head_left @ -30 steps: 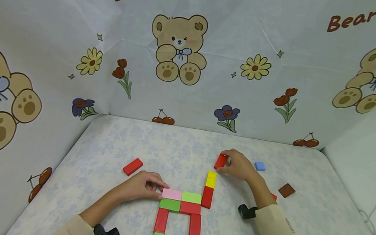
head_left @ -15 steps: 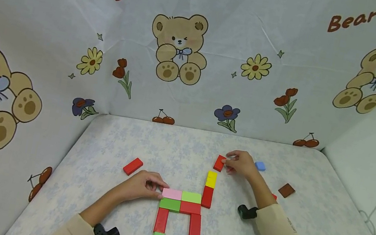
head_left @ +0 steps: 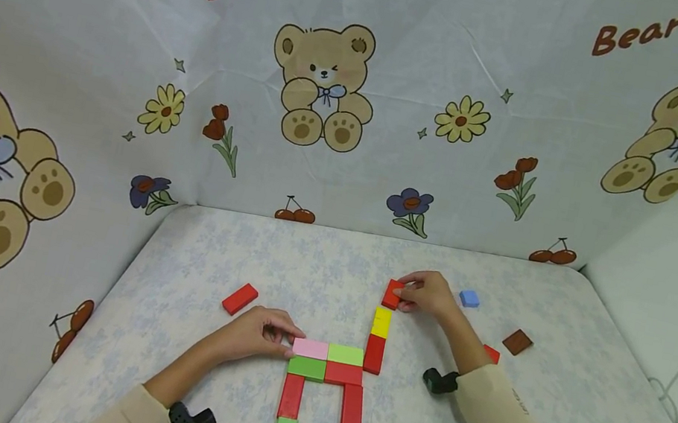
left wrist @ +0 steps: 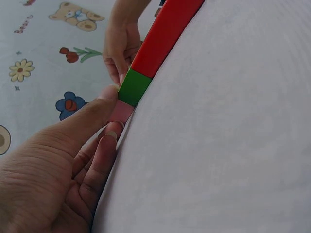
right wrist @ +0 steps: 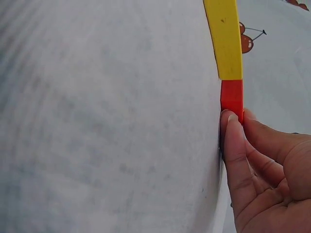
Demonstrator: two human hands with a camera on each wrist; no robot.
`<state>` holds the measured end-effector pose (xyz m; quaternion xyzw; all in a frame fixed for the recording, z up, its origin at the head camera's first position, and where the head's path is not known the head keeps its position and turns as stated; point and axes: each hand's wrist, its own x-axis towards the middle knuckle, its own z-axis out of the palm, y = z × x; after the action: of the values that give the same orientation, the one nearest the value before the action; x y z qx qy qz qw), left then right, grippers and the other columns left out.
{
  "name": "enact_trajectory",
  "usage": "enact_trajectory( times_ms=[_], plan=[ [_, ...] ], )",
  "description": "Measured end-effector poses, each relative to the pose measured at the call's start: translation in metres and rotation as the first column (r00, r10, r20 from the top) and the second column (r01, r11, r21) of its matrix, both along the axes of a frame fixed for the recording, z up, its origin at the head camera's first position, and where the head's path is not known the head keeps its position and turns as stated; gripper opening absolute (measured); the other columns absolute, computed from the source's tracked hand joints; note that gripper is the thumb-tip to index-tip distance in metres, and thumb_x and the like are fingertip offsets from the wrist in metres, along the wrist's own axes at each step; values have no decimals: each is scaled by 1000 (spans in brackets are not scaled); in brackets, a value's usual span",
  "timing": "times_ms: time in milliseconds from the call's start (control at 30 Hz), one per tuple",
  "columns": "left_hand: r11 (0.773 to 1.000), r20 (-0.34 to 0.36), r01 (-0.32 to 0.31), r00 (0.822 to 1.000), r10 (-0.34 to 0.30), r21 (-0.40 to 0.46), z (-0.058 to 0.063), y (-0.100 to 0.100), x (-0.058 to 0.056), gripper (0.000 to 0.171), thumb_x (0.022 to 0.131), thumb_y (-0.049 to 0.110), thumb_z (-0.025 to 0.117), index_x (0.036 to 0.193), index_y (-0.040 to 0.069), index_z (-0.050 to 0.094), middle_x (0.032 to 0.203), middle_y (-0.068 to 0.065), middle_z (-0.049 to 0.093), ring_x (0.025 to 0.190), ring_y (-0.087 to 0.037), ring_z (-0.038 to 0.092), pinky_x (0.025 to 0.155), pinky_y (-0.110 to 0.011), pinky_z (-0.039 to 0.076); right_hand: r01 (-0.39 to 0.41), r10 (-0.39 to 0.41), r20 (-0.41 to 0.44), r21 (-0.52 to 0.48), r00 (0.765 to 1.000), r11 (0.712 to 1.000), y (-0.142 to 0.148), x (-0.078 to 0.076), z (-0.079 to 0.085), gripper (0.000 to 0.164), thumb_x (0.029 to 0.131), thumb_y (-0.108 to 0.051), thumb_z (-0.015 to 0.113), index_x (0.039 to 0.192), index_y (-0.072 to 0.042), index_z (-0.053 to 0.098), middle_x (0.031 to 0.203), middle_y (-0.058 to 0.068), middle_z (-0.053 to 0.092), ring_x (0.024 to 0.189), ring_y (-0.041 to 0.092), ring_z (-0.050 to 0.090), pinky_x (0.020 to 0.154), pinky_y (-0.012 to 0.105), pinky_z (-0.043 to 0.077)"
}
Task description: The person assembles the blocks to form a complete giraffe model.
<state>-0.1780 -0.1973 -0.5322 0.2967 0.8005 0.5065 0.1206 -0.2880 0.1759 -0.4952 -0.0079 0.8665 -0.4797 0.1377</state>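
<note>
My right hand [head_left: 429, 294] pinches a small red block [head_left: 392, 293] between thumb and fingers, just beyond a yellow block [head_left: 381, 322]. In the right wrist view the red block [right wrist: 232, 99] lies at the end of the yellow block [right wrist: 226, 39], touching or nearly so. A longer red block [head_left: 374, 355] continues below the yellow one. My left hand [head_left: 255, 333] pinches the left end of the flat block figure, at the pink block [head_left: 311, 349]; its thumb reaches the green block [head_left: 307, 368]. The figure also has a light green block [head_left: 345, 355], a red block [head_left: 344, 373] and two red legs with green ends.
A loose red block [head_left: 239, 299] lies beyond my left hand. To the right lie a blue block [head_left: 469, 299], a brown block [head_left: 517, 342] and a red block [head_left: 491, 354] partly hidden by my right forearm. A bear-print cloth [head_left: 369, 194] stands behind the table.
My right hand has brought the small red block left and nearer, up to the yellow block's far end, after shifting its fingers on it. My left hand stays in place.
</note>
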Motion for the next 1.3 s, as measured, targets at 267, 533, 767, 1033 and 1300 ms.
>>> enact_trajectory(
  times_ms=[267, 533, 767, 1033, 1300],
  plan=[
    [1000, -2, -3, 1000, 3, -2, 1, 0, 1, 31, 84, 27, 86, 114, 24, 79, 94, 7, 71, 71, -8, 56, 62, -23, 48, -24, 24, -1, -25, 1000, 999, -5, 6, 2, 33, 93, -8, 74, 123, 5, 67, 81, 14, 69, 64, 24, 71, 64, 31, 59],
    [1000, -8, -4, 1000, 4, -5, 1, -1, 1, 31, 84, 27, 86, 114, 23, 79, 95, 7, 71, 72, -8, 56, 62, -23, 48, -39, 39, -8, -3, 999, 999, -7, 6, 2, 35, 94, -12, 74, 125, 3, 68, 80, 13, 68, 63, 24, 70, 65, 30, 58],
    [1000, -7, -7, 1000, 7, -2, 1, -1, 1, 31, 84, 27, 85, 114, 23, 79, 94, 6, 71, 71, -8, 56, 62, -24, 48, -39, 39, -7, 2, 999, 999, -8, 6, 0, 33, 94, -12, 75, 124, 0, 69, 80, 12, 69, 62, 21, 68, 64, 29, 58],
    [1000, -7, -12, 1000, 12, -11, 1, 0, 1, 30, 84, 26, 85, 114, 25, 79, 94, 7, 71, 72, -9, 56, 62, -24, 48, -43, 43, -10, 0, 999, 999, -9, 7, 0, 34, 93, -11, 75, 124, 1, 69, 80, 11, 70, 61, 19, 67, 63, 29, 58],
    [1000, 4, -15, 1000, 15, -14, 2, 0, 1, 31, 84, 27, 86, 114, 26, 79, 95, 8, 71, 72, -9, 56, 62, -24, 48, -57, 57, -12, 16, 998, 998, -8, 8, 1, 33, 94, -13, 74, 125, -1, 70, 81, 10, 69, 63, 21, 65, 65, 29, 58]
  ],
)
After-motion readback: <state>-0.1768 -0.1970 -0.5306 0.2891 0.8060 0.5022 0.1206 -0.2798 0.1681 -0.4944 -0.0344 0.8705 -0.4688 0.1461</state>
